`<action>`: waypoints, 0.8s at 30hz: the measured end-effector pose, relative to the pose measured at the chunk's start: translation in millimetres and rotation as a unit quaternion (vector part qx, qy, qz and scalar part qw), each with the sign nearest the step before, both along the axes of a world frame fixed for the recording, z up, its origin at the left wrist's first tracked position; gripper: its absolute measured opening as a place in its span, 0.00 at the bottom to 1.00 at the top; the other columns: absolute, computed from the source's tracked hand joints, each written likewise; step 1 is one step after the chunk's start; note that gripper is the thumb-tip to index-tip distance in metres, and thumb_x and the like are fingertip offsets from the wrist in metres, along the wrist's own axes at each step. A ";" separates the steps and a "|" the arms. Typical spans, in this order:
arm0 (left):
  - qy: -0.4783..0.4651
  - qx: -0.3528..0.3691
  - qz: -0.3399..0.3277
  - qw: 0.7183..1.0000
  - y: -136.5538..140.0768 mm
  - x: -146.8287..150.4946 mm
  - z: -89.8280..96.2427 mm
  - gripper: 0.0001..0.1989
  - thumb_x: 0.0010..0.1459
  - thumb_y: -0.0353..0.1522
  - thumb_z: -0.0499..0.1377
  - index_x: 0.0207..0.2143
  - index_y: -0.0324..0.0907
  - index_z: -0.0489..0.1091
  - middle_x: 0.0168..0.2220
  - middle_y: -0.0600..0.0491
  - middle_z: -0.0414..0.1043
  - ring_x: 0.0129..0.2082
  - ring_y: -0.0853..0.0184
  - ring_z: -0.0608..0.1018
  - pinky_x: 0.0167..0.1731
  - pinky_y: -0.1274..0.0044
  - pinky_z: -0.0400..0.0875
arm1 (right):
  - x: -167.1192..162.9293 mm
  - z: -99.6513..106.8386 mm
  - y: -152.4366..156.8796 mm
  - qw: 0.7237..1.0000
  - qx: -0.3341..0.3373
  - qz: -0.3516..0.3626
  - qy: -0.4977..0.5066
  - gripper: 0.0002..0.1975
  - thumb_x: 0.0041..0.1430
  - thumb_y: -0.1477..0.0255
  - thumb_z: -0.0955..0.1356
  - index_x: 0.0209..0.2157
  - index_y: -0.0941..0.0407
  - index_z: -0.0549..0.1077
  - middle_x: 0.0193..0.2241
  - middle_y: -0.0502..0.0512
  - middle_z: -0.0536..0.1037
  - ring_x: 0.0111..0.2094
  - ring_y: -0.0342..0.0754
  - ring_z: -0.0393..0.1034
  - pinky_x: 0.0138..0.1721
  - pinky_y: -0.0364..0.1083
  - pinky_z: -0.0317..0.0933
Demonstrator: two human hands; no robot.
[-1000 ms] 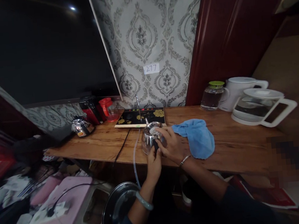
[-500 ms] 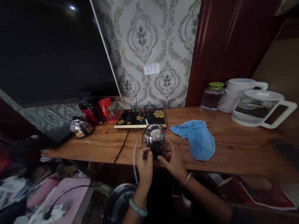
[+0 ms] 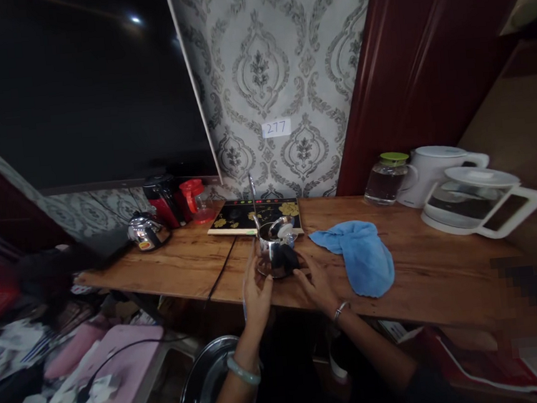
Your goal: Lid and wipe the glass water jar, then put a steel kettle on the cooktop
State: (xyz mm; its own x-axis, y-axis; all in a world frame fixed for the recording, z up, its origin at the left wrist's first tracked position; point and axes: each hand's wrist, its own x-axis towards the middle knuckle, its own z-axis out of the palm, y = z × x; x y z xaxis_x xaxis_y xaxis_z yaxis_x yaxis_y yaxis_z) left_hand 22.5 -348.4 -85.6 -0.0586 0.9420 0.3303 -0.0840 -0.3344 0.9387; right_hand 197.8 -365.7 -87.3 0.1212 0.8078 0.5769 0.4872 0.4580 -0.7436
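Note:
A small shiny metal kettle (image 3: 269, 250) with a black handle (image 3: 285, 259) stands near the front edge of the wooden table. Its lid (image 3: 284, 228), with a pale round knob, leans tilted at the top opening. My left hand (image 3: 258, 293) is at the kettle's left side, fingers stretched out. On the other side, my right hand (image 3: 320, 288) has its fingers apart, close to the black handle. Whether any fingertips touch the kettle I cannot tell. Just behind the kettle lies a black cooktop (image 3: 232, 217) with gold flowers and a thin upright metal tube (image 3: 252, 190).
A blue cloth (image 3: 365, 259) lies to the right. Farther right stand a green-lidded glass jug (image 3: 386, 182), a white kettle (image 3: 437, 168) and a glass kettle (image 3: 457, 207). Another metal kettle (image 3: 146, 231) and a red-lidded jug (image 3: 198, 201) stand at left. Below is a round basin (image 3: 187, 375).
The kettle has turned, its black handle swinging toward the right. Its lid now sits more tilted. My hands have spread slightly away from the kettle's sides.

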 end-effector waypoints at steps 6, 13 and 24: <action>-0.009 -0.014 -0.008 1.000 26.5 -6.4 10.1 0.33 0.49 0.42 0.66 0.57 0.44 0.66 0.59 0.42 0.69 0.56 0.56 0.74 0.57 0.63 0.68 | -1.8 2.0 8.6 0.999 -0.003 -0.030 -0.009 0.25 0.58 0.64 0.68 0.57 0.55 0.68 0.52 0.62 0.77 0.52 0.58 0.73 0.52 0.59 0.68; -0.036 -0.064 -0.043 0.996 58.3 -12.1 26.8 0.31 0.44 0.39 0.67 0.52 0.41 0.71 0.52 0.42 0.75 0.51 0.56 0.78 0.54 0.64 0.70 | -9.3 5.3 16.2 0.996 -0.046 -0.077 -0.023 0.14 0.55 0.71 0.64 0.43 0.56 0.75 0.33 0.57 0.81 0.31 0.53 0.75 0.34 0.51 0.71; -0.020 -0.053 -0.008 0.998 41.3 -8.7 3.6 0.38 0.46 0.43 0.67 0.58 0.42 0.65 0.54 0.42 0.71 0.49 0.58 0.78 0.50 0.66 0.72 | 24.6 5.5 58.3 0.993 -0.044 0.054 0.097 0.15 0.58 0.65 0.64 0.44 0.55 0.73 0.41 0.57 0.80 0.44 0.53 0.75 0.47 0.53 0.69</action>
State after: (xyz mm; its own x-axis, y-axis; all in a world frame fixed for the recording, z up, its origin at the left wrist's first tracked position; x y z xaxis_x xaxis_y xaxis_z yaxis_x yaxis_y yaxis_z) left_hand 13.8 -307.1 -82.0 -0.0545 0.9726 0.2259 -0.1263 -0.2311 0.9647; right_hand 222.4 -307.4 -81.9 0.1334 0.8683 0.4778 0.2819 0.4290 -0.8582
